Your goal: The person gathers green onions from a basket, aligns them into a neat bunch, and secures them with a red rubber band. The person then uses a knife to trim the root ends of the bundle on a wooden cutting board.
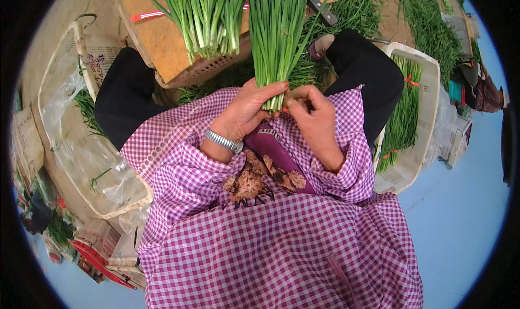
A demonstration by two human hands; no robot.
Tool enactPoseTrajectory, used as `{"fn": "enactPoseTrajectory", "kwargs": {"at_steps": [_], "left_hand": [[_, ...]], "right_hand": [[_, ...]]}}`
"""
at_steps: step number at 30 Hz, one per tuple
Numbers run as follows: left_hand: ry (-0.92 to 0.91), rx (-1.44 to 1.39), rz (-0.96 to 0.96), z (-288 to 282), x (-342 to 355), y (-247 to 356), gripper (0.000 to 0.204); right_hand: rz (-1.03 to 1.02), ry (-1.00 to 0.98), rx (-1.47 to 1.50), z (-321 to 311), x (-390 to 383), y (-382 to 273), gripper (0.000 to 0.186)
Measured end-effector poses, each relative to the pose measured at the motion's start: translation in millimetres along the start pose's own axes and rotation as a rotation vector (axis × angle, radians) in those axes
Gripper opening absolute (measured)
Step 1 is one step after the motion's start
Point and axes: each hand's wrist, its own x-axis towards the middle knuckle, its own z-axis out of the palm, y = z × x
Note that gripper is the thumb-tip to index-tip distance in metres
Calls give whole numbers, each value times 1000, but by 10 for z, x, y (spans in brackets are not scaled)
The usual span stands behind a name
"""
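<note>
A bunch of green garlic chives (279,43) stands out away from me, its pale cut ends nearest my body. My left hand (246,105) wraps round the stems low down, thumb across the top. At the right side of those ends, my right hand (313,116) is closed in a pinch. A bit of red strip (285,110) shows at its fingertips, mostly hidden by the fingers and stems. More loose chives (208,21) lie on the wooden board (168,49) just beyond, beside a red-and-white strip (149,16).
A knife (323,12) with a dark handle rests at the board's right. On the right, a white crate (430,92) holds chives tied with red bands. A white crate (76,184) with clear plastic stands left. Loose greens (352,13) cover the ground ahead.
</note>
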Motion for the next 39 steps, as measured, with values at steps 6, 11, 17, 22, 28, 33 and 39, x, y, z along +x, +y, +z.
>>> {"fn": "enactPoseTrajectory", "kwargs": {"at_steps": [6,11,17,22,28,33,39], "left_hand": [[10,-3,-14,7,-13,2,18],[25,-10,-32,1,-28,7,18],[35,-16,-39,-12,-31,10,17],[23,-35,-45,-17,-32,-2,20],[41,9,-34,1,-32,1,19],[87,52,-33,12,-40,5,18],[96,52,-26,4,-55,1,19]], "right_hand": [[-317,188,-248,-2,592,-183,16],[-405,133,-430,67,1077,-133,15],[-204,220,51,-239,1304,-276,15],[-154,225,149,-749,1270,-638,16],[-362,291,-148,-651,1031,-315,13],[-461,124,-467,-155,1093,-218,24],[-421,71,-481,-51,1308,-125,13]]}}
